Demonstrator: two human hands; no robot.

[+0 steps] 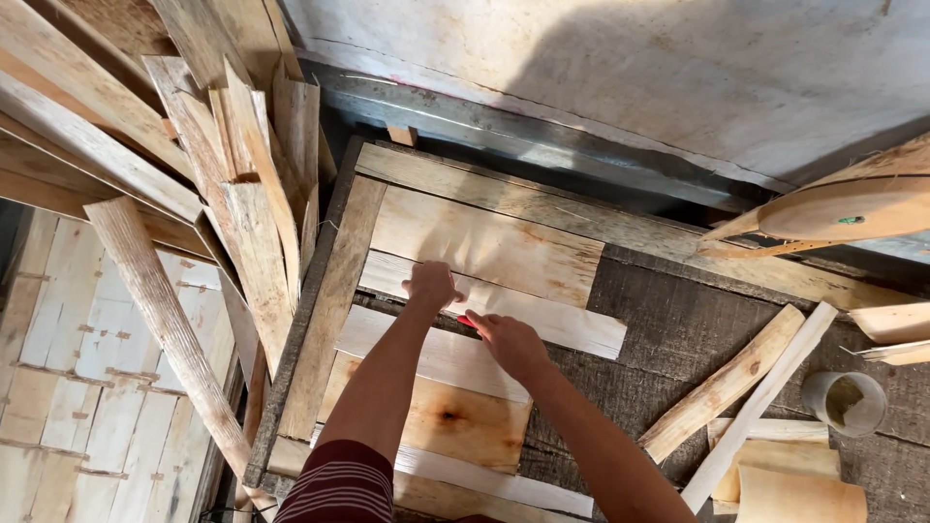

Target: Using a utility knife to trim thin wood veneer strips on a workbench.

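Left hand (432,284): fingers curled, pressed on pale slat (542,320).
Right hand (511,341): closed around red tool (467,322).
Room: bare workbench (668,339) lay right of the fingers.

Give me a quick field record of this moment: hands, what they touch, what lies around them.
left hand: pressed flat on a pale thin wooden slat
right hand: at the slat's near edge, gripping a small red tool, mostly hidden
work surface: rectangular wooden frame with flat boards laid across it
knotted board: orange-brown plank with a dark knot, nearer the person
left side: heap of rough wood offcuts
right side: loose wooden strips and a grey cylindrical cup on the dark bench
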